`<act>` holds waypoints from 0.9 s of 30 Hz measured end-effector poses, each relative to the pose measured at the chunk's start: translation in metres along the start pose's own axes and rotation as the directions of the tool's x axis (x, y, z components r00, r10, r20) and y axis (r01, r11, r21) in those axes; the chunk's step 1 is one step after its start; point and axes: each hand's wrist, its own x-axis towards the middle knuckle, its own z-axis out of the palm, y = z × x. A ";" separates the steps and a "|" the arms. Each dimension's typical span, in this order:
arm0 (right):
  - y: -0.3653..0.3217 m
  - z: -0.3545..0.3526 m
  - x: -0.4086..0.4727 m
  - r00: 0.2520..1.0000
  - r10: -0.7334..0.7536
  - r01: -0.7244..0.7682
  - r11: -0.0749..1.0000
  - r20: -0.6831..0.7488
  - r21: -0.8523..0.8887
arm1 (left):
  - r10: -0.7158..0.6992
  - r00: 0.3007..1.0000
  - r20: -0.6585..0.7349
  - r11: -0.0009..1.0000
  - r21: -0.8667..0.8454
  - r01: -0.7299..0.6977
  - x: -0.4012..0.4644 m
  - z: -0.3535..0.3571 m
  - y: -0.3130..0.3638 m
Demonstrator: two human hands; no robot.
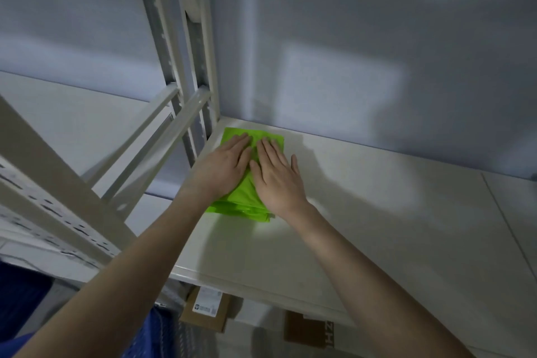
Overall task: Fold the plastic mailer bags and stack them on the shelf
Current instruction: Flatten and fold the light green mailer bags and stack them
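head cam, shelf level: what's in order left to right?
Cream slotted metal shelf upright → left hand, flat on the bright green folded plastic mailer bags → right hand, flat on the same stack → bare white shelf board.

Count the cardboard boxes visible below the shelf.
2. One cardboard box with a white label lies under the shelf edge at lower centre; another brown box sits to its right. The shelf may hide more.
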 end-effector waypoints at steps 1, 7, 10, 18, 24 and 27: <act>0.001 0.000 0.000 1.000 0.006 -0.006 1.000 0.008 -0.001 | 0.003 0.999 0.036 1.000 -0.020 -0.002 0.000 0.004 -0.002; -0.003 0.008 0.001 1.000 -0.013 0.013 0.999 0.003 -0.030 | -0.039 0.993 0.109 0.997 -0.068 0.047 -0.004 0.014 -0.016; -0.003 0.007 0.006 1.000 -0.003 0.002 0.996 0.008 0.087 | -0.055 0.988 0.146 0.997 -0.050 0.063 -0.002 0.008 -0.013; 0.004 -0.013 0.013 0.997 0.008 0.025 0.911 -0.078 0.411 | -0.111 0.980 0.165 0.961 -0.233 0.149 -0.001 -0.018 0.009; 0.017 -0.035 0.006 0.981 0.007 0.072 0.915 -0.193 0.398 | -0.029 0.997 0.076 0.992 -0.123 0.038 0.003 -0.035 0.031; 0.034 -0.051 -0.004 0.974 0.027 0.057 0.931 -0.225 0.360 | 0.037 0.999 0.034 0.996 -0.087 -0.034 0.008 -0.037 0.050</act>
